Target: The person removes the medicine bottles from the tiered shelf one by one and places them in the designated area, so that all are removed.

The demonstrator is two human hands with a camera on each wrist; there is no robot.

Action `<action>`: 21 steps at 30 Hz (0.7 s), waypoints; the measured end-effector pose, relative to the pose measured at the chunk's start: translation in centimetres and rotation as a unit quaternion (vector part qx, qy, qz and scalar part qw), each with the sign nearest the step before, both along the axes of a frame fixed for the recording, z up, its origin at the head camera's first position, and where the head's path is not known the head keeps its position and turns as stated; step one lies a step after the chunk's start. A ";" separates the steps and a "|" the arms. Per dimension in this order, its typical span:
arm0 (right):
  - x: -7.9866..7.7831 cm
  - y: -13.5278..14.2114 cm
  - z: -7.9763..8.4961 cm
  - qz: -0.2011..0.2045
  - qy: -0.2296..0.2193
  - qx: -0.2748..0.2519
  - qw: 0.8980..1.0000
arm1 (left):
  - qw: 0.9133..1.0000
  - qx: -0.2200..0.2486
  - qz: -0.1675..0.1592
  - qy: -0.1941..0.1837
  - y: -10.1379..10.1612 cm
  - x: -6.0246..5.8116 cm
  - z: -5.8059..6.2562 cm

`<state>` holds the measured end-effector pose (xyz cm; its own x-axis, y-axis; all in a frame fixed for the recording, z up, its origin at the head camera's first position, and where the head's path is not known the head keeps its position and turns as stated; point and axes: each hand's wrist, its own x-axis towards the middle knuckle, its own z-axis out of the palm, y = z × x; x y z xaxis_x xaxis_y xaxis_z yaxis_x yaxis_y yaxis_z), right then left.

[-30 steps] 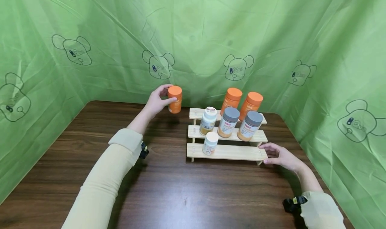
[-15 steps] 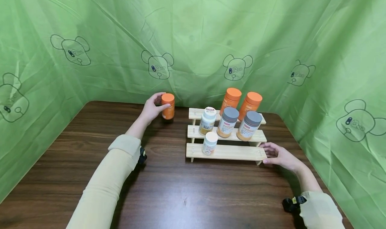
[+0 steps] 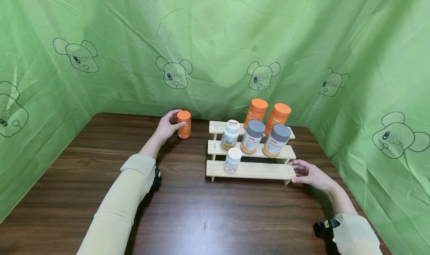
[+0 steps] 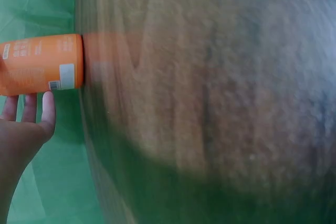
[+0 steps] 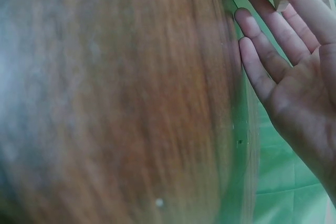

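Examining the left hand [image 3: 165, 128], we find its thumb and fingers clamped on an orange bottle [image 3: 184, 130], which stands upright on the surface [image 3: 201, 206]. We judge the step in hand to be setting it down or picking it up; which of the two we cannot tell. The next move would call for an even release or a firm straight lift, without tipping.

The right hand [image 3: 312, 176] has its fingers extended and apart at the near right end of a wooden rack [image 3: 255, 170].

Between the two sets of fingers, we record on that rack: two orange bottles [image 3: 256, 111] on the top tier; a white bottle [image 3: 230, 136] and two grey-lidded jars [image 3: 252, 139] on the middle; a small white bottle [image 3: 232, 161] on the lowest, left of the right fingers. All are lidded; contents we cannot confirm.
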<state>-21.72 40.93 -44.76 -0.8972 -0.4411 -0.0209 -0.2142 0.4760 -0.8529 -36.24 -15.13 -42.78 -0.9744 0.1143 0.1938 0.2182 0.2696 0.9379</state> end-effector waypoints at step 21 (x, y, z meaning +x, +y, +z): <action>-0.1 -0.1 0.1 -0.012 -0.007 0.013 1.000 | 0.999 -0.005 -0.027 -0.025 -0.1 2.2 2.9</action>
